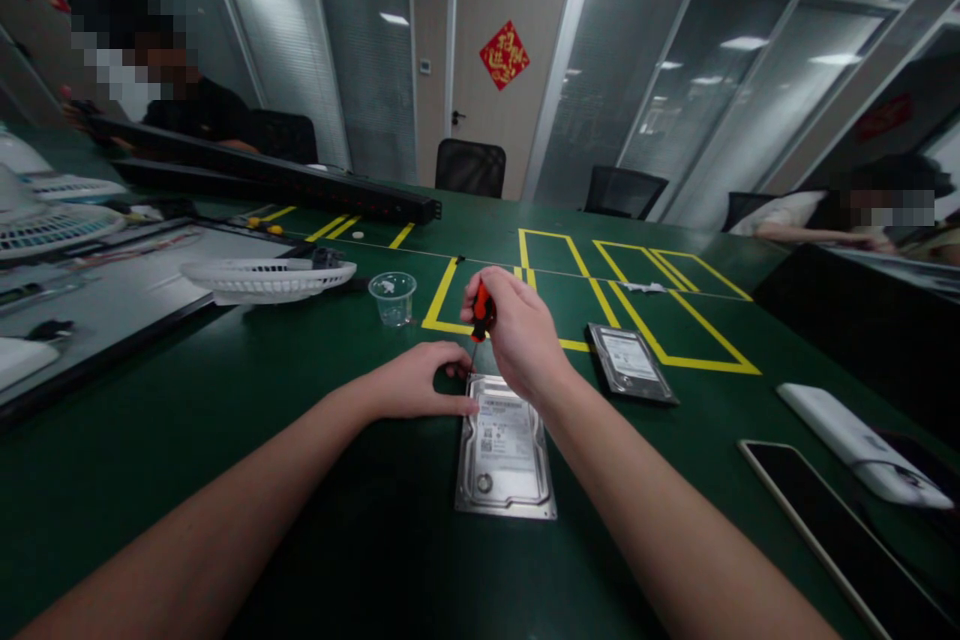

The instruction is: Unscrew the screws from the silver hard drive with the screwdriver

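Note:
A silver hard drive (506, 450) with a white label lies flat on the green table, right in front of me. My right hand (517, 330) is wrapped round an orange and black screwdriver (482, 312), held upright, its thin shaft pointing down at the drive's far left corner. My left hand (427, 380) rests beside that corner, thumb on the drive's left edge and fingers curled near the screwdriver tip, thumb and fingers apart. Whether a screw sits under the tip cannot be made out. A clear plastic cup (393, 300) with small bits in it stands beyond my left hand.
Another hard drive (630, 360) lies to the right, near yellow tape outlines. Further right are a phone (832, 530) and a white device (862, 442). White fan parts (268, 278) and a large panel (135, 290) lie left. Two people sit across the table, left and right.

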Action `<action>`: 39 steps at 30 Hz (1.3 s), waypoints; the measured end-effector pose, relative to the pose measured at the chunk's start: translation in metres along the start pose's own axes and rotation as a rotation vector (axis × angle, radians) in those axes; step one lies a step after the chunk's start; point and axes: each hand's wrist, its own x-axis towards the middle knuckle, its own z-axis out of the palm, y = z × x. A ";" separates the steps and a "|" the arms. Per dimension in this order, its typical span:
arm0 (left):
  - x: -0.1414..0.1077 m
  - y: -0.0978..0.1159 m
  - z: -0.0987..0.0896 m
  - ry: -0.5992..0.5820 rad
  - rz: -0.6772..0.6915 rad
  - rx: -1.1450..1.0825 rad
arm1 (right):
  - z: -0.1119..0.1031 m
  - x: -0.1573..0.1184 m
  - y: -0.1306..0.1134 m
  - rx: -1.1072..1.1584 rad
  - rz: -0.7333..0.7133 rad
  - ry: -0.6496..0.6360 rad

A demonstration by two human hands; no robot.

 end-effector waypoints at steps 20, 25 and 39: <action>0.000 -0.003 0.002 0.010 0.004 -0.002 | 0.002 0.000 0.009 0.117 -0.020 -0.032; 0.000 -0.001 0.002 0.019 0.004 -0.001 | -0.001 0.000 0.010 0.035 -0.034 -0.084; 0.001 -0.002 0.003 0.021 0.010 0.021 | 0.000 -0.002 0.005 -0.054 -0.033 -0.029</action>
